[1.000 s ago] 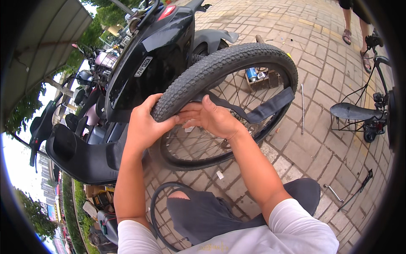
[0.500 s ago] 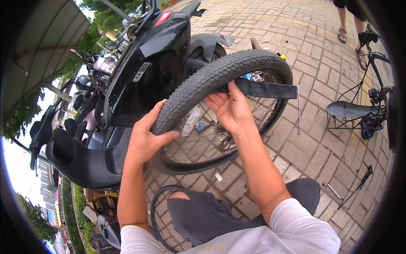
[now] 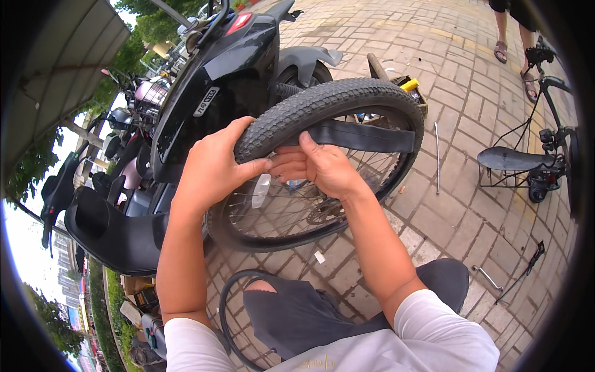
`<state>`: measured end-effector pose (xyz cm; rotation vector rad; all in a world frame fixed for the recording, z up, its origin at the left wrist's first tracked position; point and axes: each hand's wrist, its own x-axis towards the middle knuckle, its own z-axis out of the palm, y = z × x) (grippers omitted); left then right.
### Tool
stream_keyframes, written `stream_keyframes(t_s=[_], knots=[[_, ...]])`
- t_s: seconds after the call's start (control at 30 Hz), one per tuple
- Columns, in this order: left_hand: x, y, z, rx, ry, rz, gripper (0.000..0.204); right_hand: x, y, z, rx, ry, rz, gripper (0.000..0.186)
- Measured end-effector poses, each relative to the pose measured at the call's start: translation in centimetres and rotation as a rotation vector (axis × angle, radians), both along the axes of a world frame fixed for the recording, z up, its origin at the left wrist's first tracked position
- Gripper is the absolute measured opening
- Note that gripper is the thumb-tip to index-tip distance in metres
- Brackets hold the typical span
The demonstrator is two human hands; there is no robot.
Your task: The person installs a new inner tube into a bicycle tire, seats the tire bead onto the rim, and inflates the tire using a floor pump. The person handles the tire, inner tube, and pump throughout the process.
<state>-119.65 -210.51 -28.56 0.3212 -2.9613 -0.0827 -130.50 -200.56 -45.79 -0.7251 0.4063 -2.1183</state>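
Observation:
A bicycle wheel with a knobby black tire (image 3: 347, 93) stands tilted in front of me. My left hand (image 3: 217, 158) is closed around the tire's near left part, thumb on the inner side, fingers over the tread. My right hand (image 3: 325, 168) pinches a flat black rubber strip (image 3: 365, 137) at the tire's inner edge, thumb on top and fingers beneath. The strip's loose end reaches right across the wheel opening. Beneath lie the spokes and a hub with a brake disc (image 3: 326, 211). A clear reflector (image 3: 261, 191) is fixed among the spokes.
A black scooter (image 3: 211, 93) lies left of the wheel. Behind it stands a toolbox with a yellow-handled tool (image 3: 409, 85). A metal rod (image 3: 437, 158) and a wrench (image 3: 488, 279) lie on the paving. Right are an upturned bicycle (image 3: 517, 160) and a bystander's legs. A black tube loop (image 3: 227, 310) rests by my knee.
My left hand has moved up and right along the tire, nearer the right hand. The right hand has shifted left and lower with the strip. The wheel has tilted, showing more of the toolbox.

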Motion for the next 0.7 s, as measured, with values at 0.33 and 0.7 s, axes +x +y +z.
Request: stream_keyframes(t_s=[0.33, 0.7], knots=[[1.6, -2.4, -1.6, 0.282, 0.143, -0.094, 0.069, -2.6, -0.2, -1.5, 0.0, -0.729, -0.231, 0.018], [4.0, -3.0, -2.4, 0.32, 0.143, -0.119, 0.08, -0.5, 0.0, 1.0, -0.447, -0.782, 0.137, 0.046]])
